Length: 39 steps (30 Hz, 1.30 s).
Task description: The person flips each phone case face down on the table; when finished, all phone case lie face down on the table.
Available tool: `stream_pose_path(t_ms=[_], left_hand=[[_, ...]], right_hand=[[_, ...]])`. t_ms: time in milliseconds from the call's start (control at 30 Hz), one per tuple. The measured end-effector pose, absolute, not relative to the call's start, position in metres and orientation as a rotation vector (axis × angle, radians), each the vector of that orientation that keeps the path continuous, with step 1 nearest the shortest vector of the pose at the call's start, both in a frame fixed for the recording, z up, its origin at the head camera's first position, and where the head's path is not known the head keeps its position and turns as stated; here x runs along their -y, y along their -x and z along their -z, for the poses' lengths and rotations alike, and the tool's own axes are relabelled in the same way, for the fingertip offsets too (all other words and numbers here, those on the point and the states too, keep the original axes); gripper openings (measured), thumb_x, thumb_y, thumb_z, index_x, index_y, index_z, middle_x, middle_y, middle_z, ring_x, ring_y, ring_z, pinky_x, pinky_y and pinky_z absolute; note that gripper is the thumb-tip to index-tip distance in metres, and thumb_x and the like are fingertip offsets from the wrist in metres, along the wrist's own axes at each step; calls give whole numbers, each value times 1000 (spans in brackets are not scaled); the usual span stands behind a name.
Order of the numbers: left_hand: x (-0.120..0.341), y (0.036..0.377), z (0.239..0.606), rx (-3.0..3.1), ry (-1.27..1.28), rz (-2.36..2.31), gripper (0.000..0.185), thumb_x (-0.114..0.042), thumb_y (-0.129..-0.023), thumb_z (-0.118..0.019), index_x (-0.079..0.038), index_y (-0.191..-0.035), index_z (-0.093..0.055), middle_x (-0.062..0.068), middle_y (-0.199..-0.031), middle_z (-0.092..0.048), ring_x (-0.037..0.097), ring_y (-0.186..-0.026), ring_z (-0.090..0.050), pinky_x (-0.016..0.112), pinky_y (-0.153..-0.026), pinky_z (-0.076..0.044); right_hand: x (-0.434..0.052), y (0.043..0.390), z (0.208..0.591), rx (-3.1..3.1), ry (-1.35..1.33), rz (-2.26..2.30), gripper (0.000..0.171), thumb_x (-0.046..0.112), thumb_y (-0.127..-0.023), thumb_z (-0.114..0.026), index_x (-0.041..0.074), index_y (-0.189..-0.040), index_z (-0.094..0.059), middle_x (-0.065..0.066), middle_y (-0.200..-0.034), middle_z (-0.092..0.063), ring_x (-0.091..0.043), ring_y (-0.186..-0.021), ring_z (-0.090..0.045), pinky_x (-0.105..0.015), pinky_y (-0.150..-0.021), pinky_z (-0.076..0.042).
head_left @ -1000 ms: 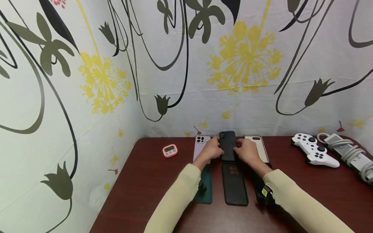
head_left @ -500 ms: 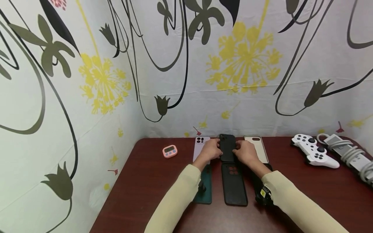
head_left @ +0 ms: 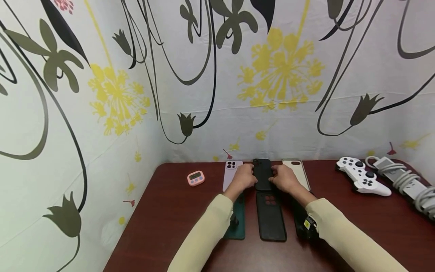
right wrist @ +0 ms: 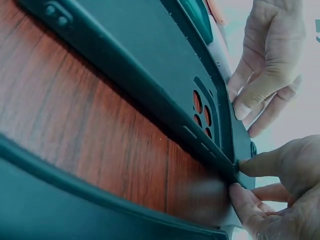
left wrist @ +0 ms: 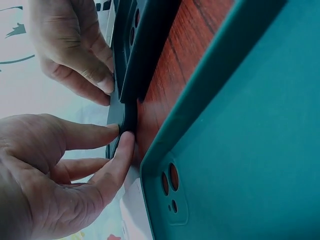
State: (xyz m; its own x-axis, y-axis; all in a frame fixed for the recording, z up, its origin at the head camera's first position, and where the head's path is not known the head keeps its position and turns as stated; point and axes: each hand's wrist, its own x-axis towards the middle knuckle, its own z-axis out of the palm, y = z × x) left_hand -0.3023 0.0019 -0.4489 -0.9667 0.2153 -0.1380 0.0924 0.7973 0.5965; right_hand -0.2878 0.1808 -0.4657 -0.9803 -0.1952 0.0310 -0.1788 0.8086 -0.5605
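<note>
In the head view a black phone case (head_left: 263,174) lies at the back of the table, with a hand at each long side. My left hand (head_left: 244,176) pinches its left edge between thumb and fingers, seen closer in the left wrist view. My right hand (head_left: 284,178) holds the right edge with thumb and fingers. Directly in front lies another black phone case (head_left: 271,217) with camera holes. A lilac phone case (head_left: 229,174) is partly behind my left hand, and a white phone case (head_left: 299,172) partly behind my right.
A teal phone case (head_left: 239,221) lies under my left wrist; a dark case (head_left: 300,223) is mostly hidden under my right. A pink timer (head_left: 196,178) sits left. A white game controller (head_left: 363,176) and a corded power strip (head_left: 404,181) lie right. Patterned cloth (head_left: 204,143) backs the table.
The black case's far end has come down slightly, with both hands staying on its edges. The head view has shifted a little.
</note>
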Motion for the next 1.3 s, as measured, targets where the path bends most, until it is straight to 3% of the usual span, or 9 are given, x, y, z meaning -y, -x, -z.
stream_pose_path(t_ms=[233, 300, 400, 500, 633, 800, 967, 1100, 1300], left_hand=[[-5, 304, 451, -2867, -251, -729, 53, -7, -97, -72, -11, -149, -62, 7, -137, -72, 17, -109, -69, 24, -77, -51], [-6, 305, 450, -2863, -257, -709, 52, -8, -98, -72, -11, -149, -62, 7, -139, -71, 18, -102, -69, 26, -73, -49], [-7, 306, 448, -2861, -274, -665, 42, -9, -98, -71, -10, -140, -68, 8, -116, -75, 18, -78, -61, 28, -62, -43], [-8, 307, 446, -2875, -289, -597, 14, -9, -98, -69, -8, -111, -74, 6, -79, -60, 18, -61, -45, 30, -54, -35], [-10, 307, 441, -2908, -302, -515, 9, -12, -97, -71, -10, -88, -69, 2, -71, -51, 17, -58, -43, 29, -51, -34], [-17, 304, 432, -2974, -346, -455, 29, -29, -99, -75, -12, -124, -72, 5, -112, -74, 19, -90, -70, 31, -71, -57], [-31, 310, 431, -2955, -564, -577, 52, -31, -103, -71, -11, -149, -58, 5, -137, -69, 20, -126, -66, 32, -101, -58], [-41, 317, 435, -2894, -655, -754, 59, -26, -103, -72, -12, -156, -50, 7, -140, -66, 15, -119, -68, 27, -99, -57], [-55, 325, 442, -2726, -496, -1175, 67, -15, -100, -75, -11, -159, -43, 11, -140, -65, 13, -84, -74, 25, -75, -60]], right_hand=[[-184, 286, 459, -2888, 367, 892, 61, 10, -95, -75, -21, -142, -51, -35, -123, -69, -48, -115, -68, -55, -97, -59], [-188, 285, 453, -2845, 362, 894, 63, 13, -97, -74, -20, -144, -50, -36, -127, -67, -49, -119, -66, -56, -99, -58], [-195, 285, 444, -2814, 339, 892, 64, 20, -100, -71, -17, -146, -49, -37, -135, -62, -52, -123, -62, -58, -99, -57], [-202, 285, 436, -2814, 317, 915, 62, 25, -103, -67, -14, -148, -49, -36, -140, -60, -52, -127, -60, -60, -99, -56], [-212, 283, 430, -2833, 290, 969, 57, 26, -106, -63, -11, -148, -51, -34, -140, -61, -51, -127, -61, -57, -96, -58], [-230, 281, 432, -2867, 244, 1030, 55, 27, -106, -63, -9, -147, -53, -31, -135, -65, -48, -124, -63, -52, -89, -61], [-253, 285, 443, -2907, 217, 1140, 52, 31, -105, -66, -4, -143, -58, -27, -128, -69, -44, -118, -66, -42, -79, -60], [-271, 288, 453, -2916, 181, 1224, 54, 32, -105, -67, -2, -145, -57, -25, -127, -69, -40, -115, -67, -34, -80, -55], [-295, 288, 463, -2931, 113, 1216, 59, 32, -104, -69, -6, -146, -53, -26, -124, -67, -32, -103, -67, -29, -75, -52]])
